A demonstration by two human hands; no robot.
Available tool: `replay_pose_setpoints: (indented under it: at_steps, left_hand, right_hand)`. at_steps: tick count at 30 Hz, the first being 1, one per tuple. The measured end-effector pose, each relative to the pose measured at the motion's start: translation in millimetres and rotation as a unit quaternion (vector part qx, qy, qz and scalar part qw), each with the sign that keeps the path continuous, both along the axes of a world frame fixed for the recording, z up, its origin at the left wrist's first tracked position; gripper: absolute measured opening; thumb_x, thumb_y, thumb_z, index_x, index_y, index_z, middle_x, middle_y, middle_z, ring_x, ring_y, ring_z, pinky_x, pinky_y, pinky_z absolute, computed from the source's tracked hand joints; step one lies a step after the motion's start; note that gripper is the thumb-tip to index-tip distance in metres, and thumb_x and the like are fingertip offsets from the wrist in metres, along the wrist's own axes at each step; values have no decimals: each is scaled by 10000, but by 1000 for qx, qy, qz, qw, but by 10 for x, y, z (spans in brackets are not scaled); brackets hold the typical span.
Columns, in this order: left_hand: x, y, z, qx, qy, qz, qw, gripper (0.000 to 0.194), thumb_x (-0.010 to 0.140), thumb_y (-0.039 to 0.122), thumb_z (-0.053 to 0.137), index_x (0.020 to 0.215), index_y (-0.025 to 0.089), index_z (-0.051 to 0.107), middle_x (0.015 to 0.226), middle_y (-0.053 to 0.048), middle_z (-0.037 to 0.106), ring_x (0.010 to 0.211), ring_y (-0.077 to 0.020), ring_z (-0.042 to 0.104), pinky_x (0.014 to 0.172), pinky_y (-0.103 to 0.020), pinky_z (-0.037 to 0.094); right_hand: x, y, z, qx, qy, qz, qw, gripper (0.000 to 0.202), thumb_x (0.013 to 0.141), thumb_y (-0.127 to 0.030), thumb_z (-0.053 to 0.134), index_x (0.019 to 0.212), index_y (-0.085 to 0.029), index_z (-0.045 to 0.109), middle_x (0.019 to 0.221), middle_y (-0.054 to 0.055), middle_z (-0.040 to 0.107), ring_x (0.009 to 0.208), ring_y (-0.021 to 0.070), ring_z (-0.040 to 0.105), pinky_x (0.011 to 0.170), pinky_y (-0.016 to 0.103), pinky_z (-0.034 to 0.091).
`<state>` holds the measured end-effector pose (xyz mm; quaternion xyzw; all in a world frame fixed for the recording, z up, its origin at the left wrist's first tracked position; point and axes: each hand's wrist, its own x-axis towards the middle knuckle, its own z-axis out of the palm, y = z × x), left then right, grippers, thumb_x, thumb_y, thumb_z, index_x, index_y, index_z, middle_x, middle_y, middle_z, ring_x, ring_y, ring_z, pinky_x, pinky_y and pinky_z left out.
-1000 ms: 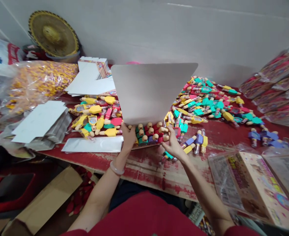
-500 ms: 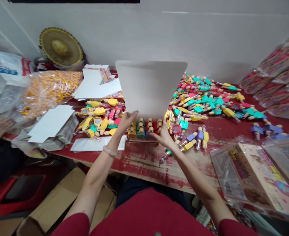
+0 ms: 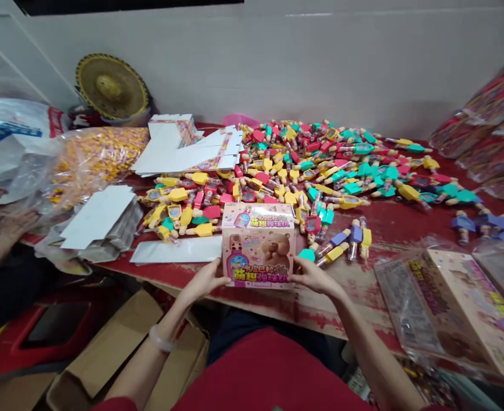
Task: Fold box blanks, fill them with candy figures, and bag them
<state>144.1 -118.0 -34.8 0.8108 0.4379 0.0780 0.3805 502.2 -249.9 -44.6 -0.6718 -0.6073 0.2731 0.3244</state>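
A pink printed box [image 3: 258, 245] with a bear picture stands closed near the table's front edge, its top lid down. My left hand [image 3: 209, 278] grips its lower left side, and my right hand [image 3: 314, 276] grips its lower right side. Behind and around the box lies a large heap of small toys [image 3: 294, 165] in yellow, green and red, with a few purple ones at the right. A flat clear-wrapped packet [image 3: 177, 250] lies just left of the box. The box's contents are hidden.
At the left are stacked white cartons [image 3: 95, 220], flat printed cartons [image 3: 187, 148] and a bag of small yellow pieces [image 3: 97, 154]. Another person's hands [image 3: 14, 225] show at the far left edge. Wrapped boxes [image 3: 461, 308] lie at the right front. A cardboard box [image 3: 115, 342] sits below the table.
The tall raised lid has come down and the bear-head toys inside are covered. The box's printed front now faces me, nearer the table edge, with both hands lower on its sides.
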Motion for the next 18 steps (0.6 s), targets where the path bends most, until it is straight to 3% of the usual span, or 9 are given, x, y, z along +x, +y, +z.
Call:
replay_pose_setpoints:
  at_steps: [3,5,7,13,18]
  left_hand:
    - [277,150,-172,135,75,28,988,105,894,283,648,919,182,664,969,-159,723,1021,-355,664,901,-458,514]
    - [437,313,-158,229,85,58,968,56,891,237,635,865,187,639,961,-172,704,1039,-364,632,902,-465,491]
    - [540,467,-149,273,70,69,957,32,890,222,632,878,192,629,983,-172,694,1066,-365,606,911,-468,477]
    - [611,699,-355,273,38,61,959,36,890,187,596,909,177,625,1081,-197,671,1092,-371,583,948,-500,465]
    - [599,755,-473,251,-3,48,967,128,879,173,589,994,160,642,1220,-185,633,1100,-319,607,944,-443,501]
  right_hand:
    - [-181,303,-268,11,-35,-59,998,170,835,-273,603,987,-271,681,949,137,694,909,327,656,831,472,553]
    - [-216,482,-359,62,-78,-126,987,179,880,-298,543,1030,-266,635,985,148,661,1006,335,618,923,494,522]
    - [-220,588,-402,93,-107,-163,976,181,915,-328,505,1040,-246,609,984,147,642,1050,338,590,973,505,497]
    - [-251,611,-497,83,-110,-183,973,254,964,-373,434,1019,-193,604,964,164,641,998,351,615,943,553,499]
    - [-280,583,-653,102,-97,-203,969,329,945,-381,427,1148,-169,575,943,145,676,815,290,650,738,444,553]
